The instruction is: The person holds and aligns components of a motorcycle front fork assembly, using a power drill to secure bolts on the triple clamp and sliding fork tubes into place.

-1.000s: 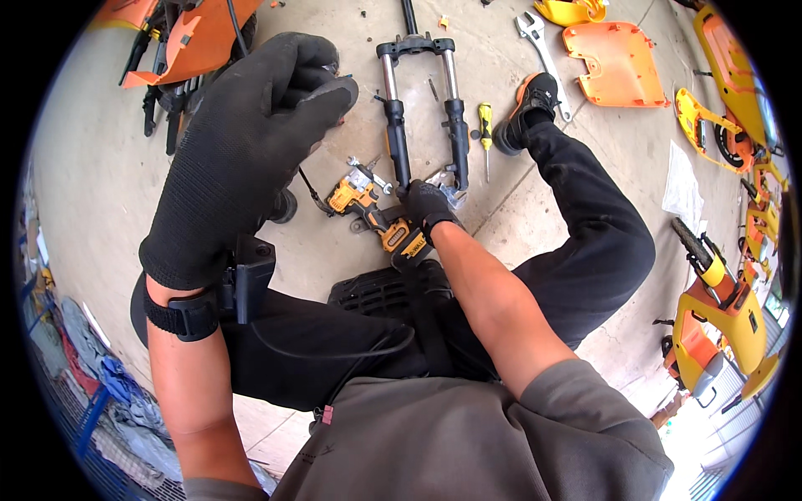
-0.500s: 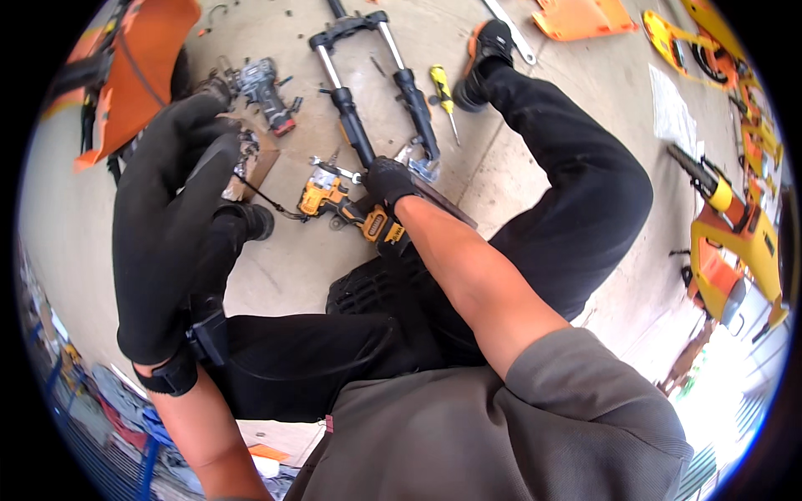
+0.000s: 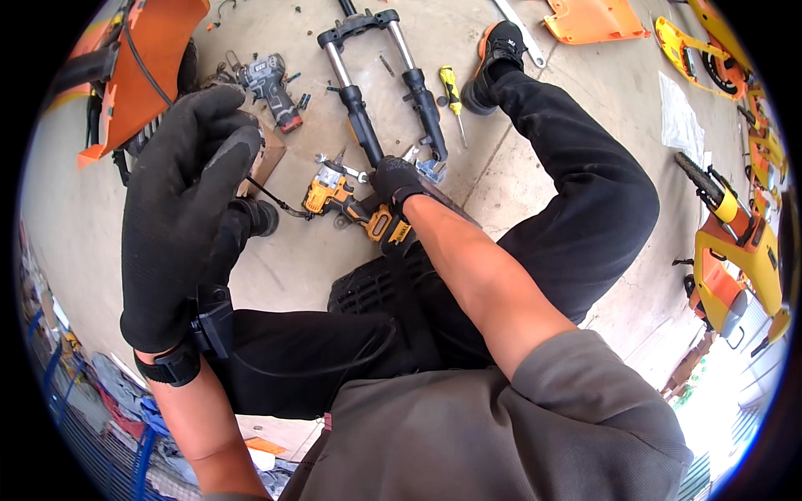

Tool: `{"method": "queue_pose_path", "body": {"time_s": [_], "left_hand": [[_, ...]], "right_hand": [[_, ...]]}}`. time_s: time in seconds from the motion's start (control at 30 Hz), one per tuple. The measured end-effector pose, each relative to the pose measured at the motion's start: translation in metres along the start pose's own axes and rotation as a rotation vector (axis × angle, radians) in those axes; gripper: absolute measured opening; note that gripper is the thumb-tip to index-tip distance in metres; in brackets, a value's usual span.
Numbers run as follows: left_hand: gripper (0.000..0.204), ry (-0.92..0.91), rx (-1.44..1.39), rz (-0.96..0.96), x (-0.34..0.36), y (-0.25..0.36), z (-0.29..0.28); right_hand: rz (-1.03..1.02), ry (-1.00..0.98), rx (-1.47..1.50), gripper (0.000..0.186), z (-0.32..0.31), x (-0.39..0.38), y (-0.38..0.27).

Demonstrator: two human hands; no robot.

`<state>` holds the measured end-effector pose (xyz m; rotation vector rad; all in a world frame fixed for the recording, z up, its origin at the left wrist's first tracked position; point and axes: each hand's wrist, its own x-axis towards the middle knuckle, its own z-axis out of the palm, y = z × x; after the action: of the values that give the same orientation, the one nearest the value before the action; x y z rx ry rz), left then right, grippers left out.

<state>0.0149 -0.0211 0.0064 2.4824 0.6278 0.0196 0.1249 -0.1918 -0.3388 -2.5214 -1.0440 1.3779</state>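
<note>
My left hand (image 3: 188,196), in a black glove, is raised close to the camera. Its fingers curl toward the thumb, and whatever they hold is hidden. A black suspension fork (image 3: 359,121) with silver tubes lies on the floor ahead. At the lower end of its left leg, my gloved right hand (image 3: 394,181) is closed; its fingertips are largely out of sight. Just left of that hand lies a yellow-and-black cordless power tool (image 3: 338,196), with a silver wrench (image 3: 355,174) by its front.
A grey cordless driver (image 3: 271,92) lies near a cardboard box (image 3: 269,154). A yellow screwdriver (image 3: 451,92) rests right of the fork. Orange panels (image 3: 154,67) stand at left. My outstretched leg (image 3: 576,159) and yellow bike parts (image 3: 735,242) are at right.
The floor items appear slightly lower and farther right as the view shifts. My left hand has turned a little, its thumb rising. The right hand stays at the fork's leg.
</note>
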Motion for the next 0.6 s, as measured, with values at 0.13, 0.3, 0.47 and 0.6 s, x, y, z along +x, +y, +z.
{"method": "queue_pose_path", "body": {"time_s": [0.13, 0.3, 0.47, 0.6], "left_hand": [[0.035, 0.071, -0.285, -0.239, -0.003, 0.007, 0.002], [0.034, 0.084, -0.479, -0.359, 0.003, 0.009, 0.023], [0.03, -0.186, -0.458, -0.304, 0.007, -0.014, 0.104], [0.033, -0.439, -0.544, -0.455, 0.019, -0.059, 0.189]], "right_hand": [[-0.024, -0.015, 0.01, 0.029, -0.002, 0.003, 0.004], [0.021, 0.001, 0.034, 0.029, 0.001, 0.004, 0.009], [-0.103, 0.065, -0.104, 0.024, 0.005, 0.002, 0.007], [0.0, 0.129, -0.019, 0.027, 0.021, 0.011, 0.005]]}}
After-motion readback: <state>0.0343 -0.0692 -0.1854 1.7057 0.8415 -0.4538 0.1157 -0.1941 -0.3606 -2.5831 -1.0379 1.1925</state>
